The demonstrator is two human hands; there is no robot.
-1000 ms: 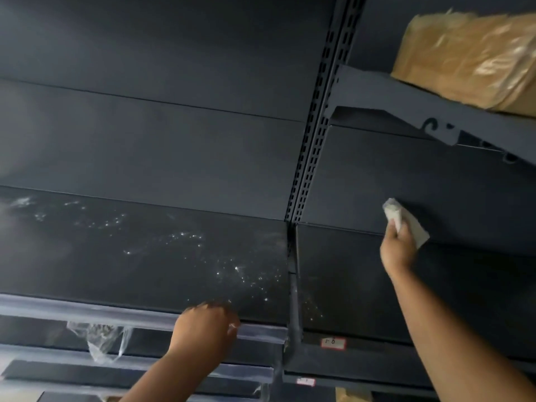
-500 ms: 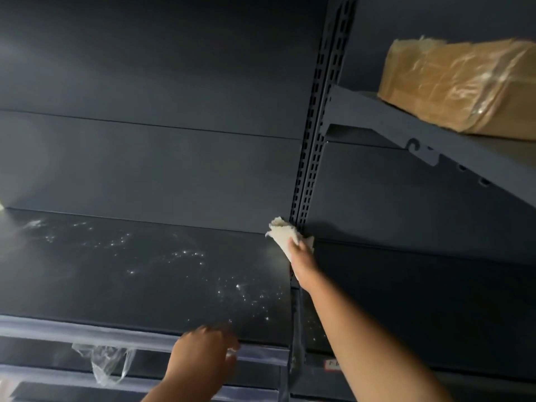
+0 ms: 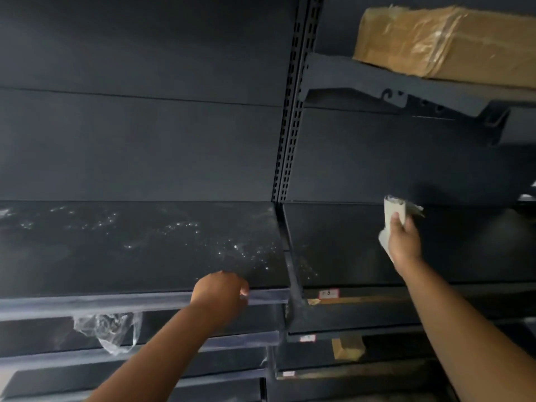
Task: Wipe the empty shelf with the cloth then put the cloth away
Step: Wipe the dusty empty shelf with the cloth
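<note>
Right hand (image 3: 403, 242) outstretched, gripping cloth (image 3: 394, 211); left hand (image 3: 219, 291) curled on shelf (image 3: 139, 248) edge.

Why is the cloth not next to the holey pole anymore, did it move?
Yes. The cloth in the right hand moved rightward, away from the slotted upright, over the right-hand shelf.

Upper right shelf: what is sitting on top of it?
A brown tape-wrapped package lies on the upper right shelf. Its right end runs out of frame, and anything behind it is hidden by the package itself.
</note>
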